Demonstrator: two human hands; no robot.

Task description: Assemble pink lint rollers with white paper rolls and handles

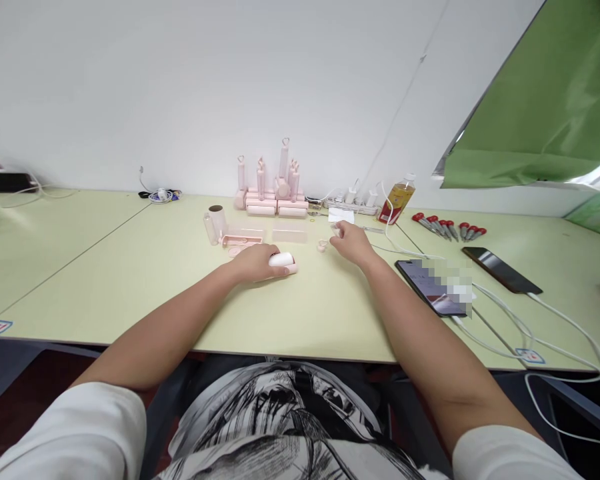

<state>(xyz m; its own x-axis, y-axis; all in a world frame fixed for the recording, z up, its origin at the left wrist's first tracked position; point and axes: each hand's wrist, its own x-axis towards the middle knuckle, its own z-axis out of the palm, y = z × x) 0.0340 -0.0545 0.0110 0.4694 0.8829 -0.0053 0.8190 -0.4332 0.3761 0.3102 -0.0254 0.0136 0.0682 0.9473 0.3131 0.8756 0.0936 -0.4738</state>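
Note:
My left hand [257, 262] is closed around a pink lint roller with a white roll [281, 259], low over the table. My right hand [353, 243] is to the right, its fingers pinched together; a small pale bit shows at the fingertips, too small to name. Just left of those fingers lies a small pink part [322, 246]. Beyond my left hand are an open pink case [242, 241], a clear plastic cover [289, 232] and an upright roll with a brown core [217, 219], with a clear tube [210, 229] against it.
Pink rollers [261, 211] and upright clear-bodied pink pieces [285, 160] stand by the wall. A power strip [355, 204], a drink bottle [397, 199], several red-capped tools [443, 228] and two phones [430, 287] [500, 269] with white cables are to the right.

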